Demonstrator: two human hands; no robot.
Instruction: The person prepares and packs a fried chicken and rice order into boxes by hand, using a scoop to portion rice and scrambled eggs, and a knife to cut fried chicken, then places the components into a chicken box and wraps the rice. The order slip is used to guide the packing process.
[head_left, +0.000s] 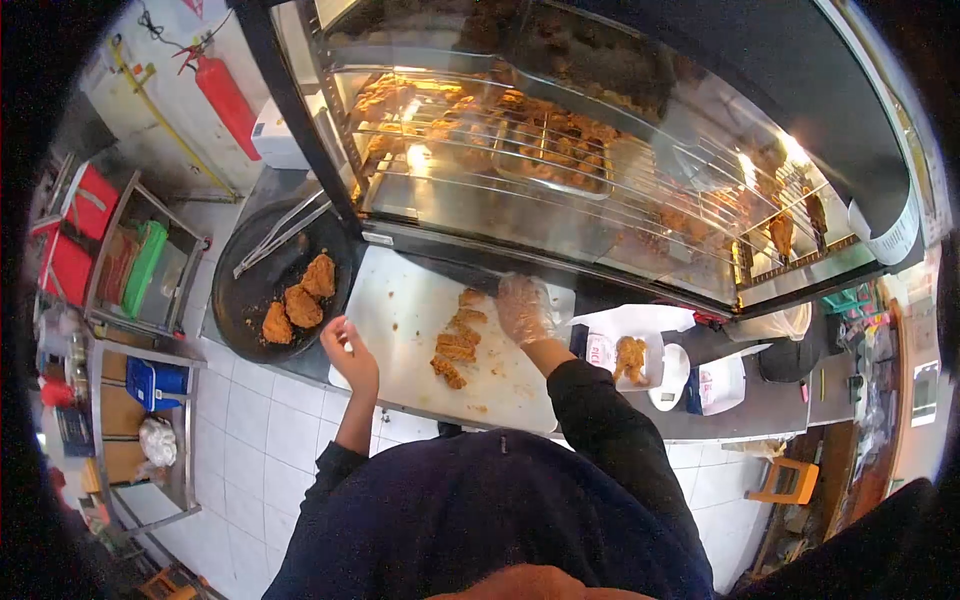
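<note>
My left hand (350,358) is bare and raised over the left edge of a white cutting board (400,325). Its fingers are loosely bent and apart, holding nothing. My right hand (524,310), in a clear plastic glove, is at the board's back right side, just right of a row of cut fried chicken (458,343). The glove blurs its fingers, so I cannot make out their grip. Left of the board, a round black tray (240,300) holds fried chicken pieces (303,304) and metal tongs (285,235).
A glass warming cabinet (560,255) with fried food on racks stands behind the board. To the right are an open paper box (650,350) with chicken in it, a white oval object (670,378) and another white box (722,385). A fire extinguisher (225,100) hangs at upper left.
</note>
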